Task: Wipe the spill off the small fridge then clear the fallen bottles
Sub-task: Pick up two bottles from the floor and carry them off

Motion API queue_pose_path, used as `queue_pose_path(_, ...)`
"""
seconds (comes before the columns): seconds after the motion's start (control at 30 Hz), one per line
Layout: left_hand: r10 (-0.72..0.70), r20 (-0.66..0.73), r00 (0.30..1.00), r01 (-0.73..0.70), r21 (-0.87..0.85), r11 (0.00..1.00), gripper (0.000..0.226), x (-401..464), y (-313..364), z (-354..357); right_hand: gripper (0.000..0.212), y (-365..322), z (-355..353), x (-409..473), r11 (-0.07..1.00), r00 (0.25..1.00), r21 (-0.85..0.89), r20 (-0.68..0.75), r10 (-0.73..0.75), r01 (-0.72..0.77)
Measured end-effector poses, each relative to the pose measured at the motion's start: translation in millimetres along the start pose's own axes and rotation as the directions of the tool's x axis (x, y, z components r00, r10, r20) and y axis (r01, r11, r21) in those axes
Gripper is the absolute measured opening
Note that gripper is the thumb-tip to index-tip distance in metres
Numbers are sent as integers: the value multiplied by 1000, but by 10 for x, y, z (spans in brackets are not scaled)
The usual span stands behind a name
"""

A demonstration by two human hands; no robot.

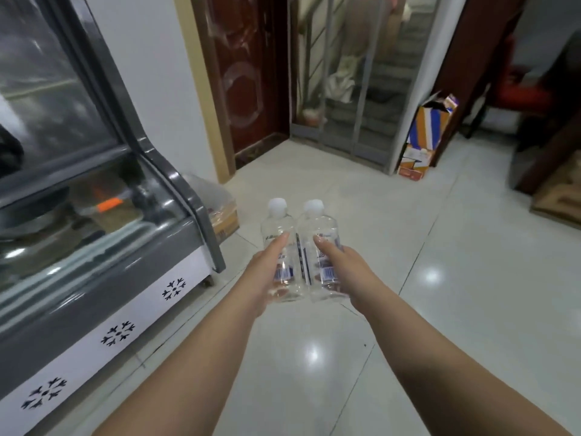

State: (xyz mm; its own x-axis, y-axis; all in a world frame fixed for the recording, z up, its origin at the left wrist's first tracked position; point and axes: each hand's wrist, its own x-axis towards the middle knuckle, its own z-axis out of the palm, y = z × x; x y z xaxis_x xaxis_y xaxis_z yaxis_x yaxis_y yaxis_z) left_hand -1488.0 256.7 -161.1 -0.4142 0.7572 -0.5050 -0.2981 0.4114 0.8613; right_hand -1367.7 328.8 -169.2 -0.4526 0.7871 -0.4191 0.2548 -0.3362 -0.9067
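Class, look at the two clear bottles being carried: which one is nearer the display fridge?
The bottle in the left hand, the left bottle. It sits on the fridge side; the right bottle, in the right hand, is beside it, farther away.

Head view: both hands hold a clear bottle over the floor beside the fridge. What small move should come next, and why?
Probably carry them off to be put down: the left hand grips one capped bottle, the right hand the other bottle, both off the tiled floor. No drop-off spot is evident.
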Motion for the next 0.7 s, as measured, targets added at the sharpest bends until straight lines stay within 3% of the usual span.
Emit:
queue_pose_path(0.1,16,70,997,-17,19,1000,38,576,401,198,23,-292,-247,545,999,999,42,-44,-11,13)
queue_pose_path(0.27,15,110,994,-24,79,997,44,1615,906,637,37,-591,-671,1571,993,989,114,-150,-5,22)
queue_pose_path(0.4,44,43,998,-47,75,996,48,2452,1233,946,50,-860,-1032,2538,992,990,125,-144,-3,21)
queue_pose_path(0.5,32,-89,995,-24,97,995,61,3060,1482,1073,46,-1172,-1305,3215,998,992,58,-122,-15,22)
queue_pose_path(0.7,63,-260,963,-38,99,994,54,4082,2033,1120,43,-1661,-1449,4377,999,994,-13,-97,-43,42)
